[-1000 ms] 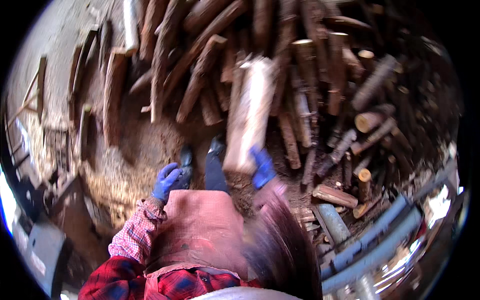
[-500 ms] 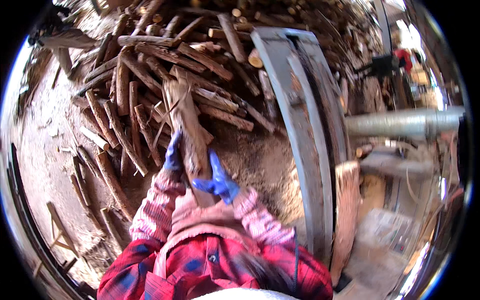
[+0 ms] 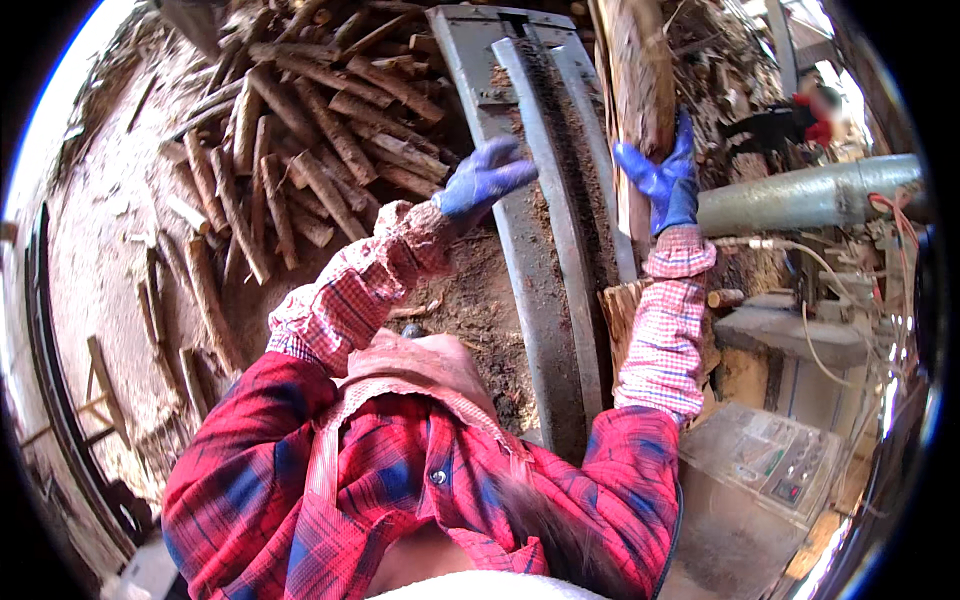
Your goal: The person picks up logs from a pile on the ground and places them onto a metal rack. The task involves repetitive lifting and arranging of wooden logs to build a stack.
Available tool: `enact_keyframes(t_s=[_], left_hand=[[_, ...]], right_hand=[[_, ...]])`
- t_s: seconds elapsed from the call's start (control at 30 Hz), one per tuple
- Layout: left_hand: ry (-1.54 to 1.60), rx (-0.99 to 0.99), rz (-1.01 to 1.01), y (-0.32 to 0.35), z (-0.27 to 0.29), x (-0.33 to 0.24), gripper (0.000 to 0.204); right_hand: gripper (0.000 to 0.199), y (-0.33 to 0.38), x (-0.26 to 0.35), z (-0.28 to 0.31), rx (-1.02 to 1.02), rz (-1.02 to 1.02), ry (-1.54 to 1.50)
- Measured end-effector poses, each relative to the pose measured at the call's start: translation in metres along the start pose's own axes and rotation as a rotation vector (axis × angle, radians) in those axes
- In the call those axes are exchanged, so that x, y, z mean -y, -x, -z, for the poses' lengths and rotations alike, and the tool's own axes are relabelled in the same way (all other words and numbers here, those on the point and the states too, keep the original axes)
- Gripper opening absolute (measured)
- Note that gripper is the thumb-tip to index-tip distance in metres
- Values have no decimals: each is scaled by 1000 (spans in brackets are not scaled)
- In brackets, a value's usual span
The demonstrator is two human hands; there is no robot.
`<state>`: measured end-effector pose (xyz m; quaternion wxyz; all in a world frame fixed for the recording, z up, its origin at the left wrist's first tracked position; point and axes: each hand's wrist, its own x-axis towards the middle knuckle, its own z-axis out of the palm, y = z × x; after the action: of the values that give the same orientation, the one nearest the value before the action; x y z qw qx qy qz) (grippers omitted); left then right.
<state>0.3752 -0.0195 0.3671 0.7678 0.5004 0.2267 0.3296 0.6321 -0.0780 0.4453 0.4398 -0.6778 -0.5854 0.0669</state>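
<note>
My left hand [image 3: 487,180], in a blue glove, is raised over the grey metal rail [image 3: 505,230], fingers stretched out and nothing in them. On the rail's right side lies a thick bark-covered log [image 3: 645,85], pointing away from me, its far end cut off by the top of the picture. Against the right side of its near part rests my right hand [image 3: 672,185], also gloved in blue, with thumb and fingers spread. Below that wrist, another piece of wood [image 3: 622,315] shows partly behind my sleeve.
A big heap of split logs [image 3: 340,130] covers the ground at the far left. To the right run a thick grey metal cylinder [image 3: 815,195] and hoses [image 3: 835,270]. Nearer stands a control box [image 3: 770,460]. Another person [image 3: 815,115] in red and black is at the far right.
Both hands have moved right, from a log in front of my body to the metal rail. My left hand is now empty, and my right hand touches a log beyond the rail. The view has shifted.
</note>
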Motion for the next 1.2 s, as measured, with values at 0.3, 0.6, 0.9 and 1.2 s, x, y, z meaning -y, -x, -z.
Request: enact_keyframes(t_s=[0.3,0.6,0.9,1.2], left_hand=[[-624,-674,628,221,199,189,75],[-798,-786,1114,452,263,253,29],[-233,-1223,942,496,367,219,40],[426,-1527,708,597,465,360,31]], right_hand=[[103,103,-144,7,237,-137,474],[74,117,7,-135,167,-26,463],[68,244,33,-357,1291,-246,137],[27,236,147,-654,1526,-414,-124]])
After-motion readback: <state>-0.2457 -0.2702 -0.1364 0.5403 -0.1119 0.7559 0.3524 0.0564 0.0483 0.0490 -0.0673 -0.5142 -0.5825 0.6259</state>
